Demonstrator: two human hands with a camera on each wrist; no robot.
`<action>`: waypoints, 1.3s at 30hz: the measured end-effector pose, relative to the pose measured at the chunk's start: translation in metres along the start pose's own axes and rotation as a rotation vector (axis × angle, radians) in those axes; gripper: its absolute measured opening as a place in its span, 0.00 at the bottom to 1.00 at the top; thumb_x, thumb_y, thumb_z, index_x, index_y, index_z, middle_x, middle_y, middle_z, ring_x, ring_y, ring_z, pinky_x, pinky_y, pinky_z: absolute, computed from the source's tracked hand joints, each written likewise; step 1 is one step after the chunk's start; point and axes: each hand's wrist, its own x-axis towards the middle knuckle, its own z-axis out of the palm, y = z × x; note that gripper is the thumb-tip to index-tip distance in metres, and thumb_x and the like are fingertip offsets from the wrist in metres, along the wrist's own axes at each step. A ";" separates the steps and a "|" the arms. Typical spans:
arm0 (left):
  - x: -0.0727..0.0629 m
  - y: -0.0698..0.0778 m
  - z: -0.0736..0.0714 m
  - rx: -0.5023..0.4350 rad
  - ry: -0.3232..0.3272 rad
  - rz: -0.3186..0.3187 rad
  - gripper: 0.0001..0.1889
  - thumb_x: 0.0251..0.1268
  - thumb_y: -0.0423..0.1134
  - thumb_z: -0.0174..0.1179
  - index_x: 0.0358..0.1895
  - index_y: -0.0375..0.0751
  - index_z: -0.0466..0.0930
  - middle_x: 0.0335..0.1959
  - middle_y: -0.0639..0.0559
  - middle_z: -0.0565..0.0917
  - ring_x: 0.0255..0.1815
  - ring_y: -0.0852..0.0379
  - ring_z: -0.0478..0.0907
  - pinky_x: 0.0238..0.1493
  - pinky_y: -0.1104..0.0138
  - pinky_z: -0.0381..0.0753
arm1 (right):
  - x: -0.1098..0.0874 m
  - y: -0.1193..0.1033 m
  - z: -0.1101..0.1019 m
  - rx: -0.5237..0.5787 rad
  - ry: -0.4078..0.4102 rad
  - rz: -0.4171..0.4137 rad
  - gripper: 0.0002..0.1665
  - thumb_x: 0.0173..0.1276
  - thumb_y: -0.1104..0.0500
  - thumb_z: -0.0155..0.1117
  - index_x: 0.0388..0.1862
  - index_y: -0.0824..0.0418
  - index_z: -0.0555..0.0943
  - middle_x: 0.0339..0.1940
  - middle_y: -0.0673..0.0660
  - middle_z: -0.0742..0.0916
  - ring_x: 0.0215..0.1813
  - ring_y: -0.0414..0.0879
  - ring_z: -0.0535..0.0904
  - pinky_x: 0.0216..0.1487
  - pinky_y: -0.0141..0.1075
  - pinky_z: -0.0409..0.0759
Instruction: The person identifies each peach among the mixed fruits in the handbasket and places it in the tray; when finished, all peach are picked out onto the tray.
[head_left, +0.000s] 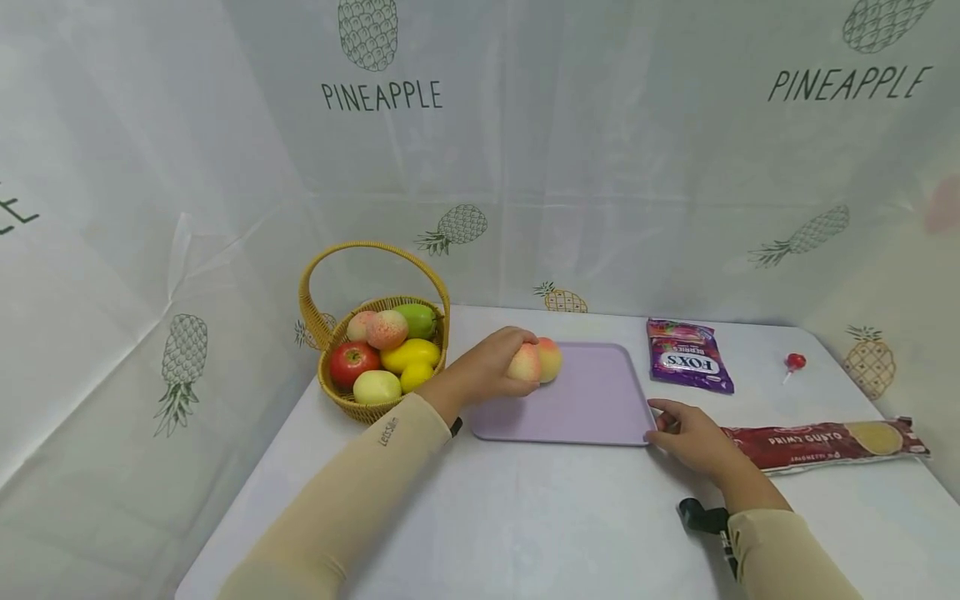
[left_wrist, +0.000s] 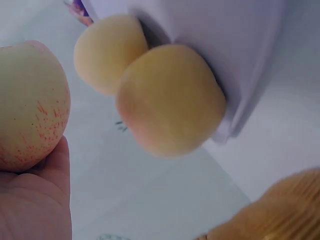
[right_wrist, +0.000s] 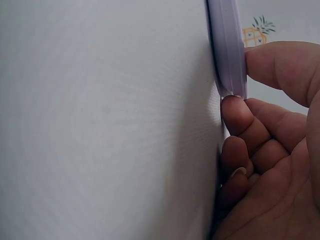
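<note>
My left hand (head_left: 491,367) holds a peach (head_left: 524,363) above the left part of a lilac tray (head_left: 592,408). In the left wrist view, this peach (left_wrist: 32,105) is pale with red speckles and rests against the fingers. Two more peaches sit close together on the tray there, a nearer peach (left_wrist: 170,100) and a farther peach (left_wrist: 110,52); in the head view only one of them (head_left: 550,358) shows clearly. At the tray's right front corner, my right hand (head_left: 693,437) pinches the rim (right_wrist: 231,55), thumb on one side and forefinger at the other.
Left of the tray stands a wicker basket (head_left: 375,412) with a tall handle, holding several fruits, among them a red apple (head_left: 354,365). To the right lie a purple Fox's bag (head_left: 688,357), a red lollipop (head_left: 795,362) and a long red spaghetti packet (head_left: 825,443).
</note>
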 end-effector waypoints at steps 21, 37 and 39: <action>0.028 0.014 0.041 0.099 -0.060 0.042 0.36 0.62 0.50 0.71 0.71 0.44 0.70 0.68 0.56 0.73 0.72 0.60 0.66 0.72 0.69 0.70 | 0.000 0.002 0.000 0.012 -0.010 -0.015 0.41 0.69 0.52 0.71 0.75 0.68 0.68 0.42 0.57 0.80 0.43 0.49 0.75 0.38 0.33 0.77; 0.053 0.030 0.055 0.228 -0.091 0.068 0.34 0.63 0.52 0.69 0.71 0.50 0.70 0.69 0.62 0.73 0.72 0.64 0.66 0.73 0.72 0.66 | -0.002 0.001 -0.003 0.009 -0.007 -0.018 0.41 0.69 0.52 0.71 0.75 0.67 0.68 0.42 0.56 0.80 0.43 0.49 0.75 0.38 0.34 0.77; 0.055 0.032 0.055 0.240 -0.098 0.063 0.34 0.63 0.52 0.69 0.71 0.50 0.70 0.69 0.61 0.73 0.72 0.64 0.66 0.73 0.72 0.66 | -0.002 0.000 -0.003 0.012 -0.007 -0.017 0.41 0.69 0.52 0.71 0.75 0.67 0.69 0.42 0.57 0.80 0.43 0.49 0.75 0.39 0.33 0.77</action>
